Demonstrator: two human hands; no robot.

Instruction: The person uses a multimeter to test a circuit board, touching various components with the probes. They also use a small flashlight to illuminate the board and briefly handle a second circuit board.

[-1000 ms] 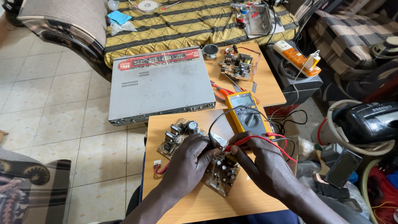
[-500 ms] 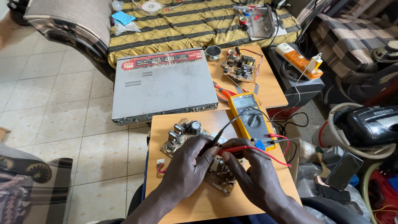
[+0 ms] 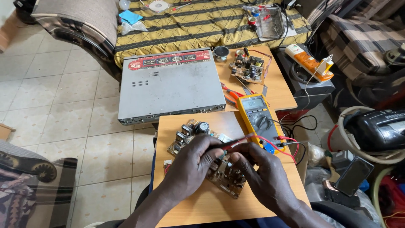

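Both hands have shifted slightly left of the yellow multimeter since earlier. We find the left hand with fingers closed on a red probe, the right hand curled over the circuit board on the table.

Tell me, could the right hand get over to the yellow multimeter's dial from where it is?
Probably yes. The right hand sits on the circuit board just below the yellow multimeter; only the red lead lies between, though that hand seems busy with a probe.
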